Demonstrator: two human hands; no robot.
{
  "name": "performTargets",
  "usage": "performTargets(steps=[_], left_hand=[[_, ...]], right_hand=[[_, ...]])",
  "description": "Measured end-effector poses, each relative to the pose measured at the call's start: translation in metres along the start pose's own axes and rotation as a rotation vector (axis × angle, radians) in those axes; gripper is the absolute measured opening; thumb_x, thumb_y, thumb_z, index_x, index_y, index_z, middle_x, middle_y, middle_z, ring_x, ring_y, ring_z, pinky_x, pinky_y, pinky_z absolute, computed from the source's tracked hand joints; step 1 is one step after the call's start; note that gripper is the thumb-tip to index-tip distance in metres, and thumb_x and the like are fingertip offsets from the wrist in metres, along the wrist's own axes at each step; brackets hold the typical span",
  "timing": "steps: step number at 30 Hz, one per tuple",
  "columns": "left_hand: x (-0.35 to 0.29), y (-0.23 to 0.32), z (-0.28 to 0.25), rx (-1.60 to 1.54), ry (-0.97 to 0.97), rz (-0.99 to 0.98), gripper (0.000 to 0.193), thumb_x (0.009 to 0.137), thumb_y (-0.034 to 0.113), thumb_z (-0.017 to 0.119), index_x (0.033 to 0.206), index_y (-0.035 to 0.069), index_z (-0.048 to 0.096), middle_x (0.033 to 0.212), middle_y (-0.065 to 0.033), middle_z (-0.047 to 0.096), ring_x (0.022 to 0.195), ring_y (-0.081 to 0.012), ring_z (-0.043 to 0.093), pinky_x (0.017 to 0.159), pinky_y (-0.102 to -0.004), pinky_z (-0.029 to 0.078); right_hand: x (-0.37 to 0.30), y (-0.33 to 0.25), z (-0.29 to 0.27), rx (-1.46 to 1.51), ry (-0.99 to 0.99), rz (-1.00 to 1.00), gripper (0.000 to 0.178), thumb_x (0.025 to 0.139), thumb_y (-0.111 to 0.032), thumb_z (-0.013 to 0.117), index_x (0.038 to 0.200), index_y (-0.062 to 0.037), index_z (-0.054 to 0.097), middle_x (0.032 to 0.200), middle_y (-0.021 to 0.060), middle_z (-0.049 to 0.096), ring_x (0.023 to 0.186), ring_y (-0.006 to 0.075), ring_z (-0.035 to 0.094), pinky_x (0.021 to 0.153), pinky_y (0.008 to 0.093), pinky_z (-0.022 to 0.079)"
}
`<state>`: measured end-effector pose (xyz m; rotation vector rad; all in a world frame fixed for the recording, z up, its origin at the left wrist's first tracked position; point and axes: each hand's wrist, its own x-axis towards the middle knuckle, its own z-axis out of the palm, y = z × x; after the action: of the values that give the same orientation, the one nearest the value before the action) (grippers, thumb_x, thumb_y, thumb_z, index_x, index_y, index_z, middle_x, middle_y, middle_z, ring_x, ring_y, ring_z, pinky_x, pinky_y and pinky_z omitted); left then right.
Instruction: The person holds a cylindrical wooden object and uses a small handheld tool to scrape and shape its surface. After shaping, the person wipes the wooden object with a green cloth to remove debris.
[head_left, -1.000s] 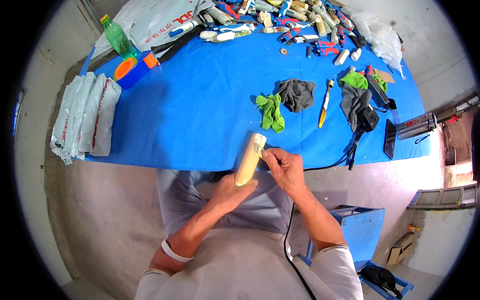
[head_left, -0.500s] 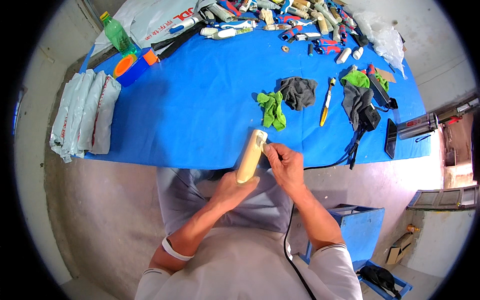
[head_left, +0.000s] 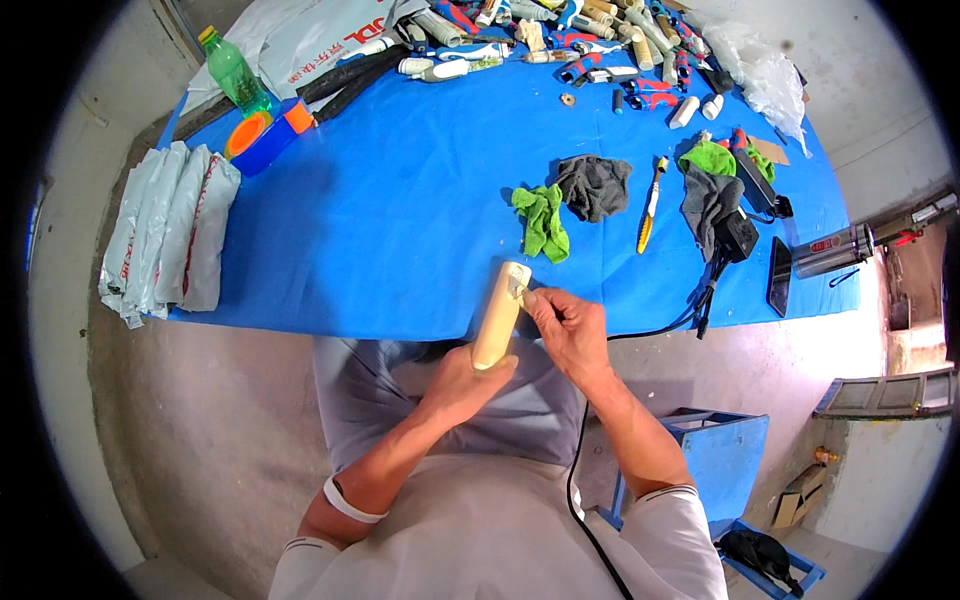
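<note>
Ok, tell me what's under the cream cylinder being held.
The left hand holds the lower end of the cream cylinder; blue tablecloth shows around the upper part. The cylinder's underside and any fingers beneath it are covered.

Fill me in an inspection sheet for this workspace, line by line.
Surface: table under a blue cover.
Job's things: cream cylinder, tilted, in hand above the table's near edge.
Clutter: mixed pile of handles and tubes at the far side; grey cloth, green cloth, toothbrush nearer; white packages at left.
Hands: left hand grips the cylinder's lower end; right hand is at its upper end, any pinched item too small to tell.
Cables: black cable runs down over the person's shirt.
Surroundings: blue stool at lower right.
</note>
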<state>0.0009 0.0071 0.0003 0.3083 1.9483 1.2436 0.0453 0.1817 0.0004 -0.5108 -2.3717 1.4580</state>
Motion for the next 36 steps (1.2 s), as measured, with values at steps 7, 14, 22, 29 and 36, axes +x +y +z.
performTargets(steps=[7, 14, 22, 29, 36], left_hand=[[0.000, -0.005, 0.002, 0.028, 0.020, 0.041, 0.039, 0.087, 0.035, 0.067, 0.097, -0.003, 0.064, 0.072, -0.0129, 0.063, 0.065, -0.0223, 0.060, 0.064, -0.0396, 0.048], [-0.002, -0.001, -0.001, 0.070, 0.016, 0.018, 0.039, 0.087, 0.035, 0.068, 0.096, -0.003, 0.064, 0.071, -0.0130, 0.063, 0.066, -0.0221, 0.060, 0.064, -0.0394, 0.048], [-0.001, 0.000, -0.002, 0.047, -0.006, -0.022, 0.029, 0.088, 0.026, 0.069, 0.091, -0.003, 0.064, 0.071, -0.0033, 0.058, 0.067, -0.0104, 0.052, 0.060, -0.0332, 0.045], [-0.001, -0.004, 0.000, 0.056, 0.001, 0.000, 0.039, 0.088, 0.035, 0.067, 0.094, -0.003, 0.064, 0.074, -0.0136, 0.064, 0.069, -0.0228, 0.062, 0.065, -0.0394, 0.048], [-0.001, -0.002, -0.001, 0.042, 0.003, 0.006, 0.036, 0.088, 0.032, 0.068, 0.093, -0.003, 0.064, 0.074, -0.0107, 0.062, 0.069, -0.0187, 0.059, 0.064, -0.0369, 0.048]], right_hand=[[-0.001, 0.001, 0.000, -0.007, -0.019, -0.034, 0.024, 0.097, -0.020, 0.067, 0.099, 0.0042, 0.072, 0.066, -0.0028, 0.054, 0.063, 0.0045, 0.043, 0.052, 0.0250, 0.038], [-0.002, -0.006, -0.004, -0.053, -0.013, -0.024, 0.021, 0.095, -0.018, 0.067, 0.095, 0.0019, 0.072, 0.070, 0.0108, 0.063, 0.060, 0.0150, 0.057, 0.055, 0.0304, 0.046], [-0.006, -0.003, -0.005, -0.070, -0.037, -0.047, 0.020, 0.095, -0.018, 0.068, 0.095, 0.0017, 0.072, 0.069, 0.0116, 0.062, 0.059, 0.0149, 0.057, 0.054, 0.0309, 0.046], [-0.005, 0.000, -0.005, -0.057, 0.020, -0.095, 0.023, 0.097, -0.019, 0.068, 0.094, 0.0031, 0.072, 0.060, 0.0014, 0.050, 0.058, 0.0057, 0.042, 0.049, 0.0266, 0.038], [-0.007, -0.009, -0.001, -0.069, 0.018, -0.152, 0.024, 0.096, -0.020, 0.068, 0.094, 0.0034, 0.072, 0.060, 0.0039, 0.056, 0.057, 0.0064, 0.042, 0.048, 0.0276, 0.039]])
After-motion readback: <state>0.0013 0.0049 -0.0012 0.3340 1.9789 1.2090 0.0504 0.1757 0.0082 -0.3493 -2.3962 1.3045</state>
